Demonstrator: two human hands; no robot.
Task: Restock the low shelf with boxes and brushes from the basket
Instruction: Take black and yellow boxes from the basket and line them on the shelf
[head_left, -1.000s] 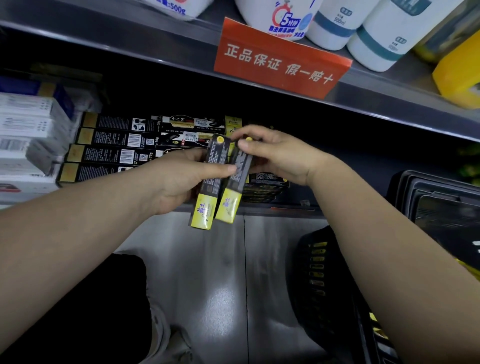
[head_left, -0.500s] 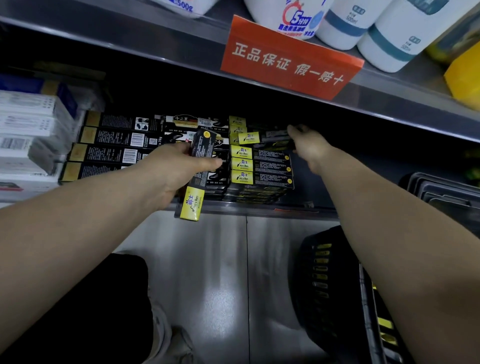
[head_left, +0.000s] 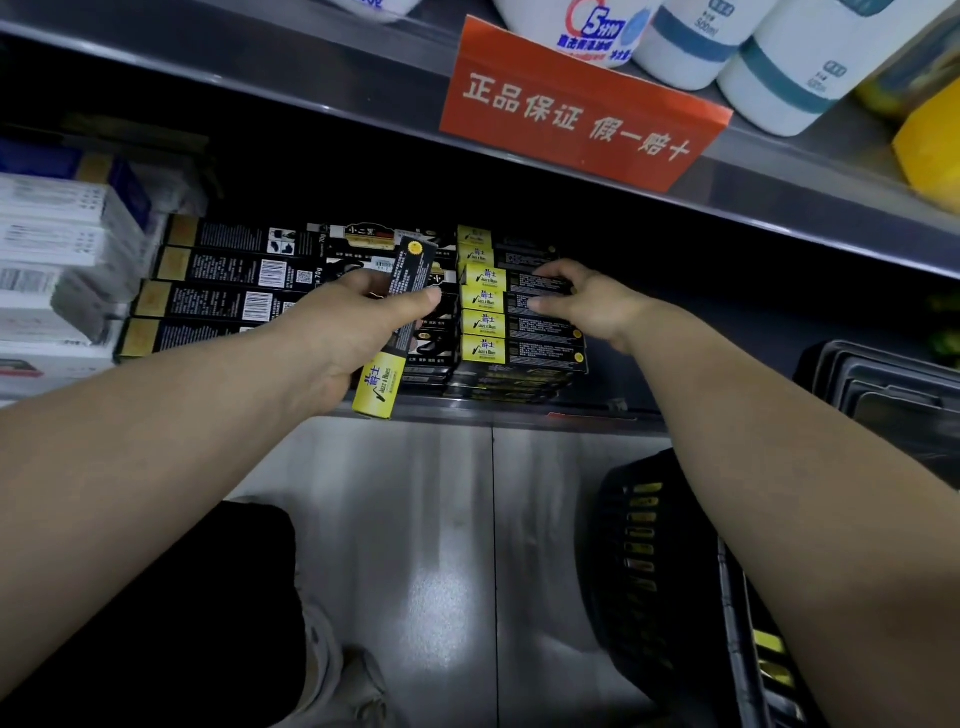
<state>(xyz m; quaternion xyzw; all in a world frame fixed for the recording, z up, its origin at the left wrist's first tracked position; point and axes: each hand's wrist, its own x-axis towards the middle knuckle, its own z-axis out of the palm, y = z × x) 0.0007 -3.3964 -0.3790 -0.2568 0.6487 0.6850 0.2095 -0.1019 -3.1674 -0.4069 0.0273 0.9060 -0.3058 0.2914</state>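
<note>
Left hand (head_left: 345, 332) grips a black-and-yellow box (head_left: 397, 332) upright, yellow end down, thumb across its front, fingers wrapped behind, just in front of the low shelf (head_left: 467, 413). Right hand (head_left: 592, 304) rests on the stack (head_left: 519, 332) of matching boxes on the shelf, fingers curled over the top box, thumb pressed to its front. Basket (head_left: 639, 561) sits on the floor at lower right.

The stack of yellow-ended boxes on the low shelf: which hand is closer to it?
Right. The right hand rests on the stack of yellow-ended boxes, fingers on an upper box. The left hand is beside the stack, to its left, holding a separate box.
</note>
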